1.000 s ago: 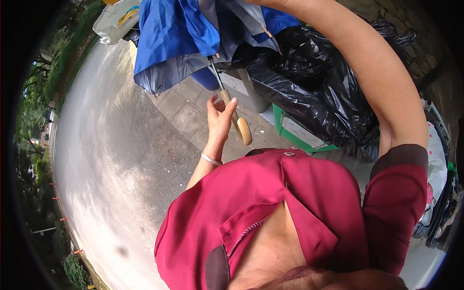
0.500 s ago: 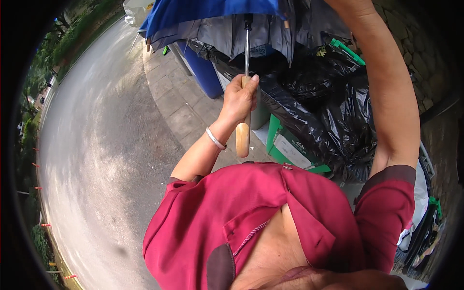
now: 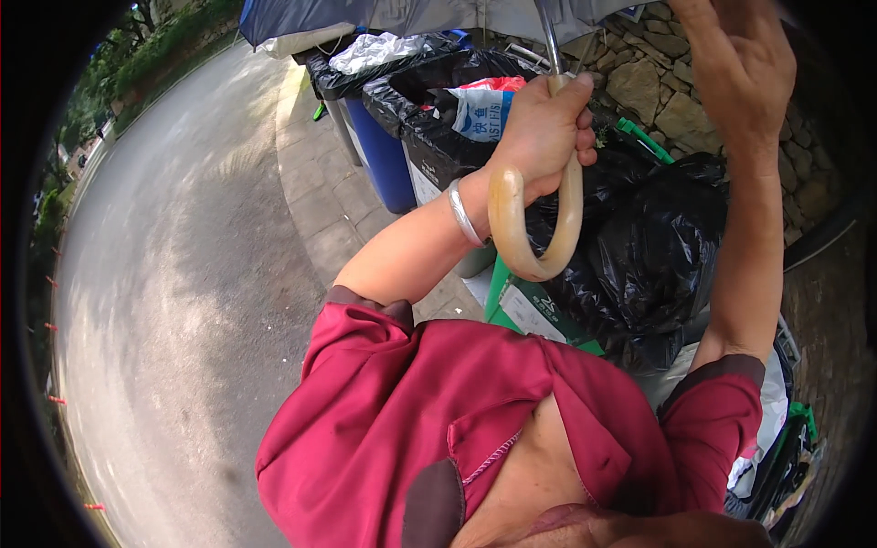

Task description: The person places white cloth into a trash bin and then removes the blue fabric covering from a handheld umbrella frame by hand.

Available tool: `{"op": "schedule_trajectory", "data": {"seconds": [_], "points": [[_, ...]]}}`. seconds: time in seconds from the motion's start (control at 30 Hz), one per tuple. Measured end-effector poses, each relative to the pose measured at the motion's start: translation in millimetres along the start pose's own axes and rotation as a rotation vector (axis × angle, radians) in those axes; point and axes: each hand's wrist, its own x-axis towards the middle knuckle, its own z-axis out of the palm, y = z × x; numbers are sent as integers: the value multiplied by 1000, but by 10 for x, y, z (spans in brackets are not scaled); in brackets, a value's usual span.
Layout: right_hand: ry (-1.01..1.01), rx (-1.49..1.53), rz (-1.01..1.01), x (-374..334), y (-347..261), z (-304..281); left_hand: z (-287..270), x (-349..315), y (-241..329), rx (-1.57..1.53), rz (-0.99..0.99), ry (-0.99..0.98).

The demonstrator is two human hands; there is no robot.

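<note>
My left hand (image 3: pixel 544 132), with a silver bangle on its wrist, is closed around the grip of an umbrella just above the curved end of its pale wooden handle (image 3: pixel 539 267). The thumb lies along the upper grip. A metal shaft runs up from there to the blue and grey canopy (image 3: pixel 393 16), which the upper edge cuts off. My right hand (image 3: pixel 744 87) is raised at the upper right, beside the canopy's edge. Its fingers stretch upward, apart, with their tips partly out of view; I see nothing held in it.
Bins lined with black bags stand ahead, one blue (image 3: pixel 379 164), one with a red, white and blue bag (image 3: pixel 480 110) inside. A bulging black rubbish bag (image 3: pixel 649 247) rests by a green bin (image 3: pixel 534 310). A stone wall (image 3: pixel 658 91) rises behind; a road (image 3: pixel 183 301) runs left.
My left hand has moved up and right with the umbrella, and its hook has swung side-on. The canopy has lifted, uncovering bins and wall. My right hand has come further into view.
</note>
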Motion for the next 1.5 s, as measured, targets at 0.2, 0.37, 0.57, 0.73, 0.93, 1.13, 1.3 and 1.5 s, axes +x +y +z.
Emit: {"op": "schedule_trajectory", "data": {"seconds": [0.2,0.37,0.57,0.73,0.93,1.13,1.3,1.5], "points": [[-268,61,434,-682,285,-401,561,-12,-363,-131,-1,-30],[-321,465,1041,-828,145,-487,642,40,-420,-270,66,-157],[-413,667,1373,-1010,253,-473,499,104,-706,-278,56,-154],[-483,823,1559,-1235,442,-264,362,81,-957,-223,17,-129],[-608,1010,1501,-1252,518,-299,297,38,-1036,-122,35,-197],[-496,759,1369,-925,399,-370,211,154,-835,35,3,-531],[-360,603,1278,-818,297,-448,103,144,-628,383,-25,-663],[-357,325,1136,-907,188,-373,-130,9,-375,906,12,-497]]}}
